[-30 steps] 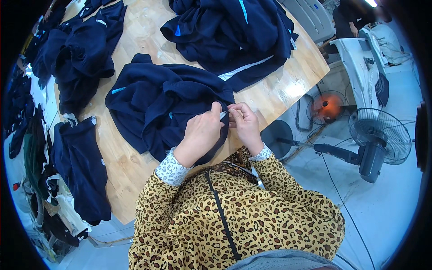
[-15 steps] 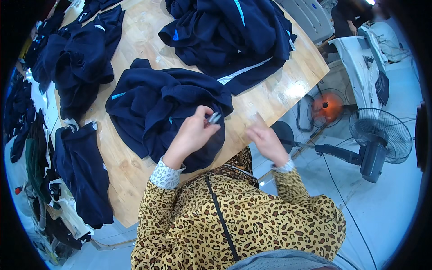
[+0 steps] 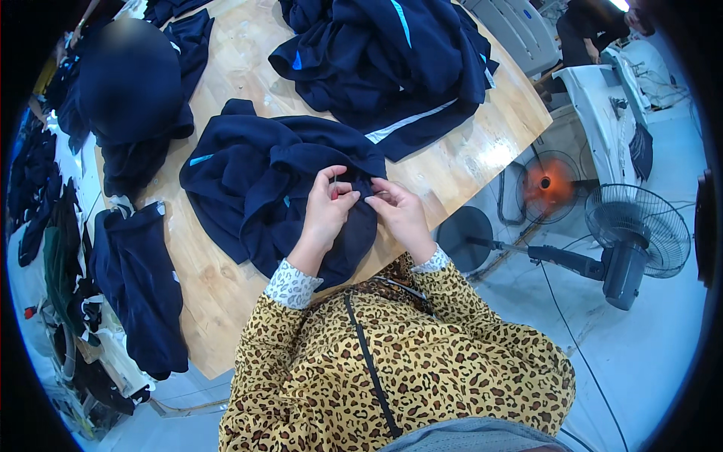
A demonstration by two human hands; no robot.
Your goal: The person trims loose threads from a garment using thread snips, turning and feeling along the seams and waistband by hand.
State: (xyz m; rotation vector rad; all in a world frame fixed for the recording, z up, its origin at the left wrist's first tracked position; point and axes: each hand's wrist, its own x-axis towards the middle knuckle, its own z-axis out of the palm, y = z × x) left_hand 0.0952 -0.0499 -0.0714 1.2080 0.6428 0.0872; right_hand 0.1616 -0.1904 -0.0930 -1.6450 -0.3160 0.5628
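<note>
A navy garment (image 3: 248,173) lies bunched on the wooden table in front of me, with a light blue strip on its left side. Over its right part, my left hand (image 3: 328,211) is closed in a pinch. A small thin object with a red part (image 3: 334,193) shows between its fingers; its kind is too small to tell. My right hand (image 3: 403,215) faces it, thumb and forefinger pinched on the garment's right edge. The fingertips of both hands are close together, with a bit of dark cloth between them.
Larger navy garments (image 3: 384,68) with white and blue strips lie at the far side of the wooden table (image 3: 207,324). More dark clothes (image 3: 139,286) hang over its left edge. Right of the table stand a grey fan (image 3: 636,233) and an orange-centred fan (image 3: 548,183). A person (image 3: 591,34) is at the far right.
My right hand has moved left from beyond the table edge onto the garment, meeting my left hand. The shiny grey thing at my left fingertips no longer shows there. A blurred dark round shape appeared upper left.
</note>
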